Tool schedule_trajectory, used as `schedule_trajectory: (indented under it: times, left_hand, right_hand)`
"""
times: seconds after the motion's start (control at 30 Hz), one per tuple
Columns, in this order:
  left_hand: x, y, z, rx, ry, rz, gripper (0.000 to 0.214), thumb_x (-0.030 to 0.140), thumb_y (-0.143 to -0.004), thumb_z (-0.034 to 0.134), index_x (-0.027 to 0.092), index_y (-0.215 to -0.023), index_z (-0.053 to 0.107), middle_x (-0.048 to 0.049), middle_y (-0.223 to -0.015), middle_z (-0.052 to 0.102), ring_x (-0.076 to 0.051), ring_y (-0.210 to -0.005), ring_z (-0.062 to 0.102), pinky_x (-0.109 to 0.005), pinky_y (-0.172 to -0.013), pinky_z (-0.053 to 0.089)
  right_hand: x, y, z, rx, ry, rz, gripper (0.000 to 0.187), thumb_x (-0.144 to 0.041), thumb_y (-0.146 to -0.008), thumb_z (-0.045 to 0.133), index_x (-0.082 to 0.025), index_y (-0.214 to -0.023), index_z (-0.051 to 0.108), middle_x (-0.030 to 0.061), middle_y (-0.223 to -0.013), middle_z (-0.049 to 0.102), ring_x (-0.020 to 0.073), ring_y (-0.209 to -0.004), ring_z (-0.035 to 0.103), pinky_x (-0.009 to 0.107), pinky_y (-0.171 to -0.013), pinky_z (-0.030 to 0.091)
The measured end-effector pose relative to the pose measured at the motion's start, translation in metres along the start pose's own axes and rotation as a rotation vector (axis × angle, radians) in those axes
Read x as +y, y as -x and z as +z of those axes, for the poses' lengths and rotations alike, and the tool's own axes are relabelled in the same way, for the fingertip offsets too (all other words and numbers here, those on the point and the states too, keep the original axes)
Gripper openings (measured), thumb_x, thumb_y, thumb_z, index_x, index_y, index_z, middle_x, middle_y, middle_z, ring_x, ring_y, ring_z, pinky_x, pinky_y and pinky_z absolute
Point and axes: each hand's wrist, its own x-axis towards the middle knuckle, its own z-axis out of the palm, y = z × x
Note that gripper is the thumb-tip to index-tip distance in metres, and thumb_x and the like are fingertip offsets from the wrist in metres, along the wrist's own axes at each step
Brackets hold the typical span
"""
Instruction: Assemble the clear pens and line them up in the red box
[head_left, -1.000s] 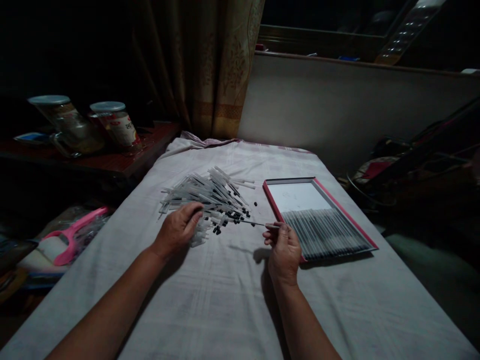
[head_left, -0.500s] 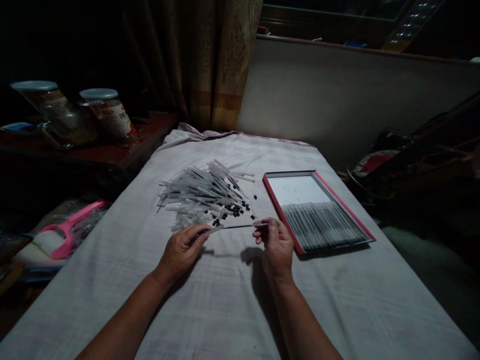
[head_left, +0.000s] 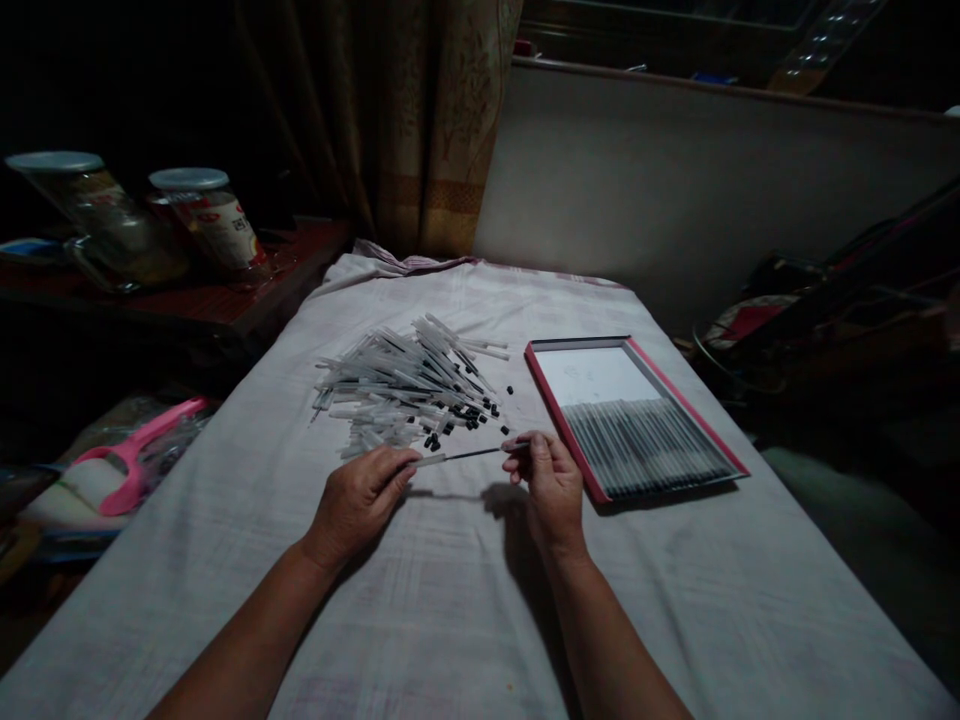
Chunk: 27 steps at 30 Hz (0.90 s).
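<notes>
A translucent pen barrel (head_left: 429, 461) is pinched in my left hand (head_left: 361, 502), its closed fingers wrapped round one end. From the barrel a thin dark pen refill (head_left: 474, 453) runs across the gap to my right hand (head_left: 551, 485). The thumb and fingers of that hand are closed on the refill's far end, which they partly hide. Just beyond my hands lies a loose heap of clear pen parts (head_left: 390, 375). Small black caps (head_left: 465, 414) are scattered along the heap's right side.
Right of my hands, a shallow box with a red rim (head_left: 551, 420) holds a row of assembled-looking pens (head_left: 649, 450). Beneath everything is a pale checked cloth (head_left: 420, 620). Lidded jars (head_left: 217, 225) stand on a dark red table at left, with a pink-handled object (head_left: 127, 465) lower down.
Both hands keep their grip on the barrel and refill, with only a slight shift of the right hand. The whole view has tilted a little.
</notes>
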Motion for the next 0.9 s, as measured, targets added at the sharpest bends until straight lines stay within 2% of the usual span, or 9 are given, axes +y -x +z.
schedule_trajectory:
  times: [0.13,0.23,0.33,0.43,0.5,0.6,0.67,0.8,0.9]
  left_hand:
    - [0.000,0.002,0.002,-0.033,-0.116,0.066,0.021,0.031,-0.096,0.052,0.021,-0.104,0.069,-0.0049,-0.092,0.076,-0.018,-0.079,0.071,-0.028,-0.071,0.053]
    - [0.003,0.003,0.005,-0.059,-0.140,0.083,0.021,0.030,-0.097,0.052,0.020,-0.105,0.069,-0.0052,-0.092,0.076,-0.019,-0.080,0.071,-0.029,-0.071,0.053]
    - [0.008,0.003,0.010,-0.072,-0.102,0.084,0.021,0.030,-0.098,0.051,0.020,-0.106,0.068,-0.0054,-0.094,0.076,-0.019,-0.083,0.071,-0.030,-0.073,0.053]
    - [0.011,0.003,0.013,-0.064,-0.072,0.083,0.020,0.029,-0.098,0.051,0.019,-0.105,0.067,-0.0057,-0.094,0.075,-0.019,-0.084,0.071,-0.029,-0.074,0.053]
    - [0.011,0.003,0.014,-0.053,-0.074,0.081,0.020,0.029,-0.098,0.051,0.019,-0.105,0.067,-0.0058,-0.093,0.075,-0.019,-0.084,0.071,-0.029,-0.074,0.053]
    - [0.009,0.003,0.015,-0.040,-0.088,0.069,0.019,0.029,-0.098,0.052,0.020,-0.105,0.067,-0.0062,-0.095,0.075,-0.019,-0.086,0.070,-0.030,-0.074,0.053]
    - [0.007,0.003,0.015,-0.025,-0.100,0.069,0.019,0.029,-0.097,0.052,0.020,-0.105,0.067,-0.0068,-0.096,0.075,-0.020,-0.087,0.070,-0.031,-0.075,0.054]
    - [0.006,0.004,0.017,-0.021,-0.122,0.087,0.020,0.029,-0.097,0.053,0.020,-0.106,0.067,-0.0071,-0.096,0.075,-0.021,-0.087,0.070,-0.033,-0.075,0.054]
    - [0.005,0.004,0.017,-0.013,-0.143,0.115,0.020,0.029,-0.098,0.052,0.019,-0.106,0.067,-0.0072,-0.095,0.074,-0.021,-0.086,0.070,-0.033,-0.074,0.053]
  right_hand:
    - [0.002,0.001,0.000,-0.017,0.037,0.024,0.037,-0.054,-0.081,0.065,-0.017,-0.077,0.063,0.0049,-0.071,0.072,0.0116,-0.051,0.061,0.019,-0.041,0.044]
    - [0.007,0.006,0.003,-0.097,0.114,-0.011,0.033,-0.049,-0.088,0.058,-0.018,-0.081,0.067,0.0051,-0.073,0.073,0.0128,-0.053,0.062,0.022,-0.044,0.046]
    - [0.013,0.012,0.005,-0.322,0.330,-0.155,0.028,-0.040,-0.092,0.053,-0.019,-0.091,0.073,0.0077,-0.086,0.076,0.0185,-0.073,0.070,0.031,-0.065,0.056]
    - [0.017,0.010,0.002,-0.480,0.580,-0.337,0.028,-0.033,-0.090,0.055,-0.021,-0.108,0.073,0.0099,-0.103,0.075,0.0236,-0.098,0.069,0.040,-0.088,0.053]
    - [0.019,0.003,-0.005,-0.423,0.705,-0.392,0.030,-0.031,-0.091,0.054,-0.021,-0.114,0.071,0.0098,-0.104,0.075,0.0235,-0.097,0.068,0.039,-0.088,0.052]
    - [0.022,-0.015,-0.017,-0.220,0.901,-0.431,0.028,-0.028,-0.091,0.052,-0.021,-0.111,0.071,0.0100,-0.102,0.073,0.0238,-0.095,0.066,0.038,-0.086,0.051]
    - [0.025,-0.027,-0.021,-0.136,1.041,-0.432,0.027,-0.028,-0.089,0.054,-0.021,-0.109,0.072,0.0105,-0.100,0.072,0.0244,-0.094,0.065,0.037,-0.083,0.050]
    - [0.030,-0.042,-0.020,-0.134,1.233,-0.383,0.016,-0.029,-0.084,0.064,-0.022,-0.095,0.074,0.0096,-0.092,0.070,0.0244,-0.085,0.063,0.033,-0.071,0.046]
    - [0.028,-0.041,-0.017,-0.136,1.170,-0.370,0.012,-0.025,-0.083,0.061,-0.022,-0.084,0.073,0.0086,-0.088,0.069,0.0227,-0.082,0.062,0.031,-0.070,0.045]
